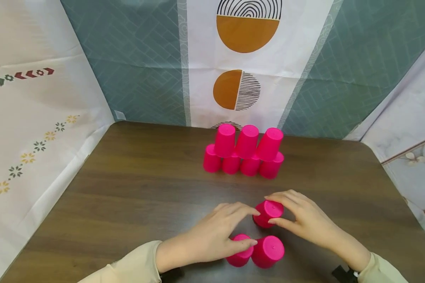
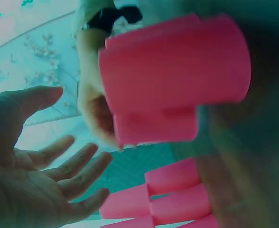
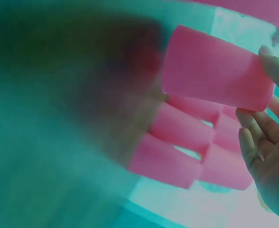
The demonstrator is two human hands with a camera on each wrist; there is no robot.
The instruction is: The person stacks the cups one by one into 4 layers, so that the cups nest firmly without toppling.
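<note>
My right hand [image 1: 306,220] holds the top end of an upside-down pink cup [image 1: 267,215] between thumb and fingers; the right wrist view also shows this cup [image 3: 215,69] in that grip. My left hand [image 1: 216,234] is held open over the near side of the table, its fingers loosely bent and nothing in its palm [image 2: 35,185]. Its fingertips reach toward the left side of the held cup, overlapping its edge in the head view. Two more upside-down cups stand side by side nearer me, the left one [image 1: 239,259] partly hidden by my left thumb, the right one [image 1: 268,252] in fuller view.
Farther back on the brown wooden table [image 1: 145,173], several upside-down pink cups form a bottom row [image 1: 231,164], with three cups [image 1: 247,141] stacked on top. A patterned cloth [image 1: 145,78] hangs behind the table's far edge.
</note>
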